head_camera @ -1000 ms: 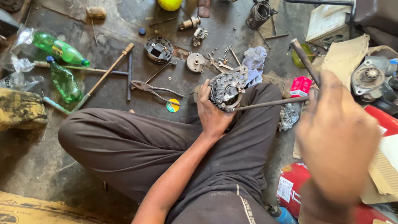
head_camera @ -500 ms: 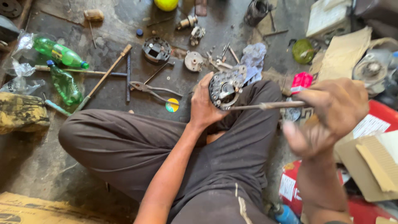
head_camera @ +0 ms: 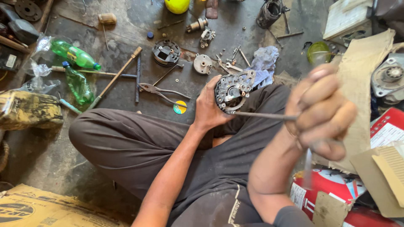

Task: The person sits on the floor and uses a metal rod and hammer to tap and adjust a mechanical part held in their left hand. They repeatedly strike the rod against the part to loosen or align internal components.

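At six o'clock, nearest us, our folded legs fill the middle, leaving little free floor between them and the clutter. Our right hand (head_camera: 322, 111) is blurred, fingers curled tight round a thin metal rod (head_camera: 261, 115) whose tip touches the round metal part (head_camera: 232, 91). Our left hand (head_camera: 209, 107) clamps that part from its left side, just above the knee; the two hands are apart, joined only by the rod. At four o'clock red-and-white boxes (head_camera: 328, 189) crowd the edge; at eight, a tan printed carton (head_camera: 38, 208). Pliers (head_camera: 162, 92) lie at eleven on bare floor. Farther, at ten, two green bottles (head_camera: 78, 69); at twelve, a yellow ball (head_camera: 177, 5).
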Tool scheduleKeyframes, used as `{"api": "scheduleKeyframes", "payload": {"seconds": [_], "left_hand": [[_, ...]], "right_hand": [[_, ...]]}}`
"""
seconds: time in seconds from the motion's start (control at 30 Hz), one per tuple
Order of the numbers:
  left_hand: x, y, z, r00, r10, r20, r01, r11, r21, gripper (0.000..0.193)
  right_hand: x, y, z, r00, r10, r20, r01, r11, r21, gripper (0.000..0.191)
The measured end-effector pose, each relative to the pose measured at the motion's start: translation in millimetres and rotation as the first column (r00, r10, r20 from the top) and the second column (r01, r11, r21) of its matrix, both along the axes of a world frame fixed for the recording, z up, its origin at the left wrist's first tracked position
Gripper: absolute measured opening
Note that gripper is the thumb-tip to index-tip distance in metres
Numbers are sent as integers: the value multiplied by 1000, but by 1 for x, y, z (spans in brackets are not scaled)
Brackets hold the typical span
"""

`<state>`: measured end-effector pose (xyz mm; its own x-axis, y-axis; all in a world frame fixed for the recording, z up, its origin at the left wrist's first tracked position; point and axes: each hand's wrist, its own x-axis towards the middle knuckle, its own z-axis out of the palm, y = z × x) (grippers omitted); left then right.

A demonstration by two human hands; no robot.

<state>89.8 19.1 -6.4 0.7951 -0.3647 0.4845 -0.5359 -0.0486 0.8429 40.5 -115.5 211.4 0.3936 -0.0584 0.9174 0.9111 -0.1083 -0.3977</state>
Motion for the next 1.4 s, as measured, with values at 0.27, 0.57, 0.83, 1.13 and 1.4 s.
{"api": "scheduleKeyframes", "payload": {"seconds": [0.27,0.57,0.83,1.13,1.4], "left_hand": [[-3,-5,-3,998,54,21,-55,997,46,108],[-22,-15,-2,980,197,28,-198,980,15,106],[-15,-11,2,984,173,51,-174,985,22,106],[-16,-11,1,989,150,-10,-150,989,11,105],[-15,-14,0,983,180,44,-181,983,21,106]], "right_hand": [[-3,-16,13,967,73,-245,-92,993,-67,20],[-61,81,84,-28,-994,103,154,-106,-982,40],[-37,95,30,-239,-890,389,501,-456,-735,34],[-58,45,-6,215,-976,-17,850,196,-488,39],[-15,-20,18,949,-314,-11,291,894,-340,20]]}}
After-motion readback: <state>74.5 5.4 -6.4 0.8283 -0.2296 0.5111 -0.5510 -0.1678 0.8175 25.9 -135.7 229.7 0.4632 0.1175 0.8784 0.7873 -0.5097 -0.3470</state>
